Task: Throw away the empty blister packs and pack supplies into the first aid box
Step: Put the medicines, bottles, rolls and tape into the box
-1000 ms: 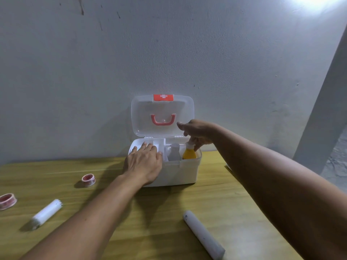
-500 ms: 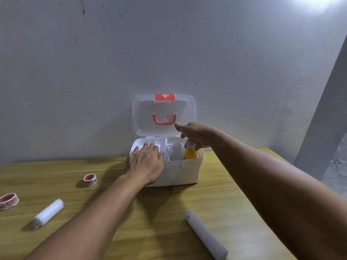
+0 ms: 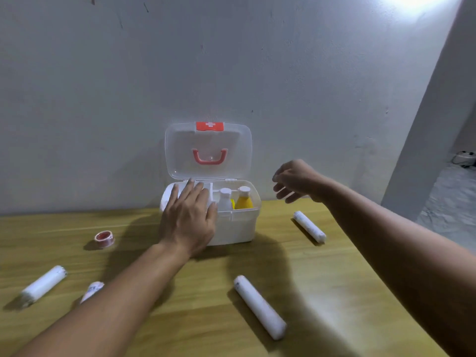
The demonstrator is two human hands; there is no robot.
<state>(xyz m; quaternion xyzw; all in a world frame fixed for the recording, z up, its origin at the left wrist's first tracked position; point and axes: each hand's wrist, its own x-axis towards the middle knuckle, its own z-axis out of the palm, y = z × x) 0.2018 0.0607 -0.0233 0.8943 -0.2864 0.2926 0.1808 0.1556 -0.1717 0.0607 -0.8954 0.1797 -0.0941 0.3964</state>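
Observation:
The white first aid box (image 3: 238, 226) stands open at the back of the wooden table, its clear lid (image 3: 208, 150) upright against the wall. Inside stand a white bottle (image 3: 224, 199) and a yellow bottle (image 3: 243, 199). My left hand (image 3: 189, 217) lies flat, fingers spread, over the box's left half and front wall. My right hand (image 3: 296, 180) hovers in the air to the right of the box, fingers loose and apart, holding nothing. White bandage rolls lie around: one to the right (image 3: 309, 226), one in front (image 3: 260, 306), one at the left (image 3: 42, 284).
A red tape roll (image 3: 104, 238) lies left of the box. A small white tube (image 3: 92, 291) peeks out beside my left forearm. The grey wall rises right behind the table. The table's right edge drops to a grey floor (image 3: 448, 202).
My right hand has let go of the yellow bottle and drawn back to the right, out of the box. My left hand stays on the box. The view tilted down, showing more rolls.

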